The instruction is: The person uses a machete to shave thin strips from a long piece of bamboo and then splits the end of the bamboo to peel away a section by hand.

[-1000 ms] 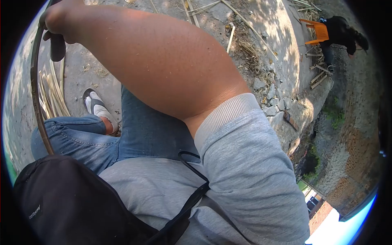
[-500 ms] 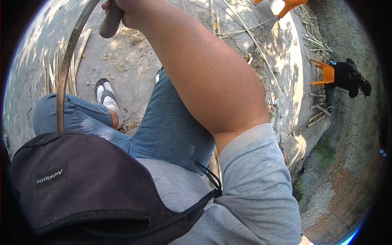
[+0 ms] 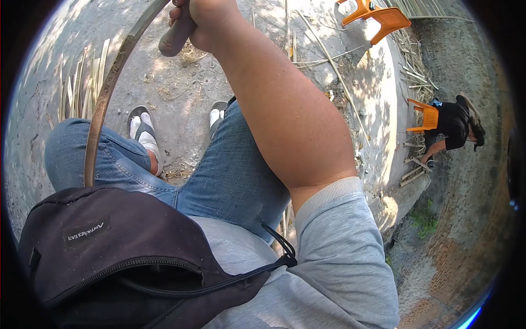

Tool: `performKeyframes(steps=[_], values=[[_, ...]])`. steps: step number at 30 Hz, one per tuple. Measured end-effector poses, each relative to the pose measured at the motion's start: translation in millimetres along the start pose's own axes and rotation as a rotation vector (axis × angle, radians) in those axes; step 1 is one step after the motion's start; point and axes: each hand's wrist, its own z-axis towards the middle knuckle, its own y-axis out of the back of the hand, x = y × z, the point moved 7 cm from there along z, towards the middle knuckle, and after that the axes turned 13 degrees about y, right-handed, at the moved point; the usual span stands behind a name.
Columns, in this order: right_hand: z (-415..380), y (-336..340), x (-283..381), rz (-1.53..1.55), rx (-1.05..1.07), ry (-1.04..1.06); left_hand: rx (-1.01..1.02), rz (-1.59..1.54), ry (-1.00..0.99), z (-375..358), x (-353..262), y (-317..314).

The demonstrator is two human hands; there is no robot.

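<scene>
My right hand [image 3: 211,12] is at the top edge, its fingers wrapped round a thick, round-ended brown-grey tool handle [image 3: 178,37]. The tool's other end is out of frame, so its kind cannot be told. Just left of the hand, a long curved strip of split bamboo [image 3: 107,90] runs from the top edge down to a dark waist bag [image 3: 137,230] at my belly. Whether my fingers also touch the strip cannot be seen. My left hand is outside the view.
My jeans-covered legs [image 3: 235,170] are apart, with sandals [image 3: 143,129] on grey ground. Bamboo strips [image 3: 82,88] lie at left, a long thin pole [image 3: 334,68] at right. Orange chairs [image 3: 392,22] stand upper right. Farther right, a person in black [image 3: 455,123] bends beside another orange chair [image 3: 424,117].
My right hand, the handle and the upper bamboo strip now appear farther right and slightly lower. More of my second sandal shows. The person in black now has an arm reaching downward in view.
</scene>
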Motion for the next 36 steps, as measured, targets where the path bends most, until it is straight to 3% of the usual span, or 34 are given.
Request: performKeyframes(steps=[5,8,11,15,22,25,28,31,36], values=[[3.2,2.3,-4.3,0.001,0.002,0.01,-0.048,-0.046,0.014,-9.4,3.5,1.5],[-0.6,3.9,-1.8,-0.006,-0.025,-0.005,-0.306,-0.138,0.238,-24.0,-2.0,-30.9],[-2.7,9.8,-2.5,0.011,-0.048,-0.002,-0.157,-0.224,0.339,-2.4,-7.4,-63.1],[-7.3,6.0,-0.4,0.04,-0.054,0.008,-0.094,-0.365,0.29,10.6,-4.6,-113.2],[-8.8,3.3,3.0,0.047,-0.065,-0.038,0.079,-0.467,0.277,13.4,-4.5,-109.9],[-14.5,0.4,9.0,0.038,-0.074,-0.03,-0.114,-0.595,0.514,-27.0,24.4,-104.0],[-18.2,-2.1,14.0,0.037,-0.075,-0.011,-0.289,-0.251,0.816,-79.6,48.1,-107.3],[-19.9,-5.2,16.8,0.065,-0.078,-0.001,-0.316,0.022,0.99,-127.2,43.5,-127.8],[-22.4,-4.5,15.7,0.051,-0.108,0.003,-0.293,-0.166,1.186,-181.3,38.6,-185.3]])
